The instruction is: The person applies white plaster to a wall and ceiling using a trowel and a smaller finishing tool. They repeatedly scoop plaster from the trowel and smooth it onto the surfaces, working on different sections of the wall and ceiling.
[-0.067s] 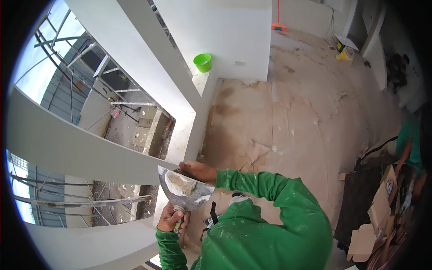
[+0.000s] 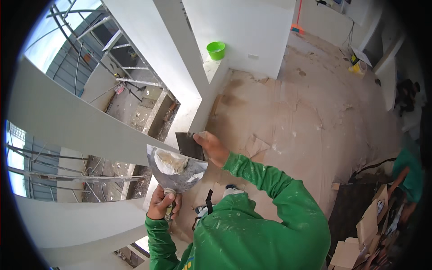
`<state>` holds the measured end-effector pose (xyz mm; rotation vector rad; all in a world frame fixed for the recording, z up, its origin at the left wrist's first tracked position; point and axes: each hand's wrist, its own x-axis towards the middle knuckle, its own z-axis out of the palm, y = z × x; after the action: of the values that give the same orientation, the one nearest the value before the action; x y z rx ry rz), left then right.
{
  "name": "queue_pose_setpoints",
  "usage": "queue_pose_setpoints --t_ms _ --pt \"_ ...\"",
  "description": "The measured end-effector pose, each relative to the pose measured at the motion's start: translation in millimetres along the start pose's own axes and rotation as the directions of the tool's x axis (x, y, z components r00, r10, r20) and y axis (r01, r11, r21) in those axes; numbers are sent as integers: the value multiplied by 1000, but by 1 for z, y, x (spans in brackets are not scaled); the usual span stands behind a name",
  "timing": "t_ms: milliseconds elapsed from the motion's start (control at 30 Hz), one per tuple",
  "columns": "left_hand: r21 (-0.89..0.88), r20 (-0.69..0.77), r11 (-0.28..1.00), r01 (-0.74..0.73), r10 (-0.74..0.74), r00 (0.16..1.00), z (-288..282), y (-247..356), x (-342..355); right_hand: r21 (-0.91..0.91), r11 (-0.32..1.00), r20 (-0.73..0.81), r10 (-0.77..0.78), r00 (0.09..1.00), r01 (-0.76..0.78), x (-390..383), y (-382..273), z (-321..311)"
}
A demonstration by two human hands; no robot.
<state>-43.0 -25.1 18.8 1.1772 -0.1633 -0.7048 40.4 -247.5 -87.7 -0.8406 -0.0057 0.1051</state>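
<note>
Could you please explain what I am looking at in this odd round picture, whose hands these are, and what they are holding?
The picture comes from a wide fisheye camera worn on a person's head, looking down, so straight edges bend near the rim. There is no machine: the green sleeves coming up from below belong to the wearer.

The left hand grips the handle of a broad metal plastering trowel, held flat like a tray, with a lump of pale putty on it. The right hand holds a smaller dark putty knife at the broad blade's far edge, close to the putty.

Below lies a dusty floor with scraps of cardboard. A green bucket sits on a white ledge by an opening that shows scaffolding outside. At the far right another person's arm in green appears beside cardboard boxes.
</note>
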Motion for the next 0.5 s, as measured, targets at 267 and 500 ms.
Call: queue_pose_setpoints --t_ms 267,500 --pt "240 -550 958 -158 268 791 32 30 -46 -543 -227 723 -615 313 808 -39 -65 46" --pt "435 -580 899 -57 329 745 41 30 -74 -105 -331 900 -432 -52 938 -17 -21 88"
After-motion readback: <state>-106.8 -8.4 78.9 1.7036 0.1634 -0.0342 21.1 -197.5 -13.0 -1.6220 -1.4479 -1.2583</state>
